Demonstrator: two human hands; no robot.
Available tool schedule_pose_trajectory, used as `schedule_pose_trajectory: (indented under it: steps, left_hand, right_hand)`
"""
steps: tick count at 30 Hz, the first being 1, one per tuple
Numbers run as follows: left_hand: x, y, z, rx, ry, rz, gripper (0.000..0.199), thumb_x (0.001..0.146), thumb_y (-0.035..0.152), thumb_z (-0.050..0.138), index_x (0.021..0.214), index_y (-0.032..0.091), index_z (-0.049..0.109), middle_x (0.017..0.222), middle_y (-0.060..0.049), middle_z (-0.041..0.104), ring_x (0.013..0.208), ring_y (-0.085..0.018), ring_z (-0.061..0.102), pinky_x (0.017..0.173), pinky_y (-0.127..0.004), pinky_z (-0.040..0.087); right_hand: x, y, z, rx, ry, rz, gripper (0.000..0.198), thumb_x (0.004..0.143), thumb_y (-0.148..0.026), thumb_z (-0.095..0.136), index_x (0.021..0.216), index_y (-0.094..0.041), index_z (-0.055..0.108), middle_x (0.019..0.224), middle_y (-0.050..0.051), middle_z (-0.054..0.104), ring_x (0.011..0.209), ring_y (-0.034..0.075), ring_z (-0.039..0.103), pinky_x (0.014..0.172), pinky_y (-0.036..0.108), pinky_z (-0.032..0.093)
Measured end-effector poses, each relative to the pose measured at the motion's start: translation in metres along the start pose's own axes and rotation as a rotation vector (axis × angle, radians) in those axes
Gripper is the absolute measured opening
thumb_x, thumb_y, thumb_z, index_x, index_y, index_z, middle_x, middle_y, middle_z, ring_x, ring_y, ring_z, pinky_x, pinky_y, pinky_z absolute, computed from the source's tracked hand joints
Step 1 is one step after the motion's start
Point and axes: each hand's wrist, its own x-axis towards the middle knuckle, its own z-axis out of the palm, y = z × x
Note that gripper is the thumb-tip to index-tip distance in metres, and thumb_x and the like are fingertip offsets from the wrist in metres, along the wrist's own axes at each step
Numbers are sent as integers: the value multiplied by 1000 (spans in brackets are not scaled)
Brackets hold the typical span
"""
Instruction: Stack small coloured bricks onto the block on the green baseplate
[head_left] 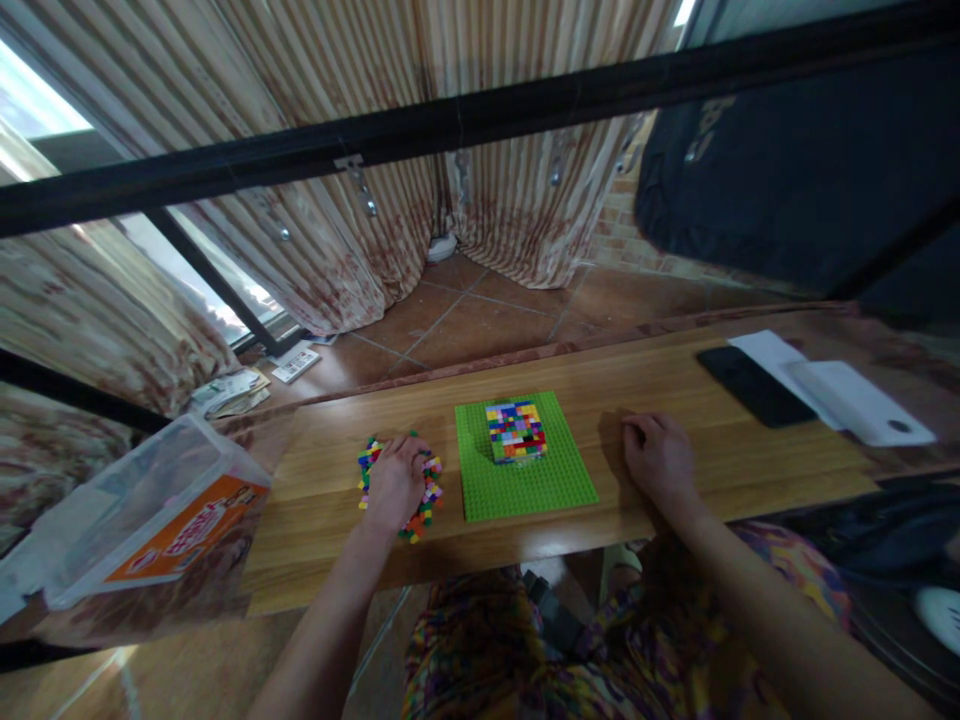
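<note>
The worktop (pixel 315 510) is a long wooden board with a smooth, streaky grain. Near its middle lies a square, thin green baseplate (pixel 574 485), covered by rows of small round studs. On this plate, closer to its far edge, stands the block of bricks (pixel 516 432): a compact, boxy form in glossy plastic, its face a mosaic of red, blue, yellow, white, lilac and orange. Toward the left end of the worktop, loose bricks (pixel 433 490) make a mixed, bumpy heap. The left hand (pixel 397 480) lies over them with bent fingers; whether it grasps a brick, I cannot tell. The right hand (pixel 658 455) rests between the plate and the right end, curled loosely; its inside is hidden from me.
</note>
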Motion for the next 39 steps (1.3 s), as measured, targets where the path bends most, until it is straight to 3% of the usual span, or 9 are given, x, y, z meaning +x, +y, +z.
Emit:
schedule_pose_trajectory:
  steps: [12,16,19,23,28,34,39]
  left_hand:
    - [2,1,-12,161,-103,84,31,91,15,45,96,27,73,103,-5,72,101,-25,63,95,-42,43]
    - [4,5,-14,123,-61,2,24,92,17,46,102,22,67,98,-6,73,98,-24,66,96,-41,44]
    - [4,16,-17,-19,-30,-67,15,91,19,50,99,21,63,89,-5,73,87,-21,67,87,-36,49]
    - [6,46,-19,-227,9,86,14,93,24,52,84,21,63,86,-3,70,83,-17,66,79,-30,51]
    - [18,86,-2,-324,30,290,21,97,27,50,87,22,68,89,-2,72,88,-16,66,85,-30,51]
    - [40,112,22,-163,-77,478,26,97,19,45,94,21,71,98,-5,74,94,-19,66,97,-40,45]
    - [49,119,26,-10,-110,500,21,96,20,48,96,21,69,97,-5,74,94,-22,65,99,-43,39]
  right_hand:
    - [0,-4,-3,-5,7,14,25,89,-26,48,89,-17,71,87,12,65,85,25,58,79,38,46]
    - [0,-4,-3,2,-6,23,25,89,-26,48,89,-17,71,87,12,65,85,25,58,78,38,46]
    - [0,-5,-3,3,4,22,24,89,-26,48,89,-17,71,87,11,65,86,25,57,79,38,46]
    - [0,-6,-4,9,0,23,23,89,-24,48,90,-17,71,88,11,66,87,25,58,79,38,46]
    - [1,-8,-4,9,-8,38,25,89,-25,47,90,-18,71,89,11,66,86,25,58,79,38,45]
    - [1,-8,-4,16,-14,48,24,90,-25,48,89,-18,70,88,11,66,86,25,57,78,37,45]
    - [1,-8,-3,9,-18,51,23,90,-25,48,89,-18,70,88,10,65,87,24,57,78,36,45]
